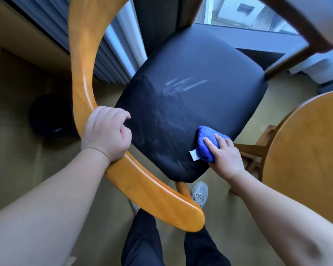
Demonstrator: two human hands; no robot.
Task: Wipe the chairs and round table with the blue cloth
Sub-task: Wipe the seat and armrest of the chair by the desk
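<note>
While the left hand [106, 134] grips the chair's curved wooden backrest [81, 73], the right hand [226, 152] presses the bunched blue cloth [205, 144] onto the streaky black seat [190, 96], round table [306, 150] just beside, beige carpet [17, 150] below.

One chair [181, 112], perhaps second; one cloth [205, 148], one table [306, 150].

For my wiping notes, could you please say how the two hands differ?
The left hand grips the chair's back rail; the right hand holds the blue cloth. Left fingers curl; right fingers lie flatter, pressing the cloth on the black seat. Both are bare.
</note>
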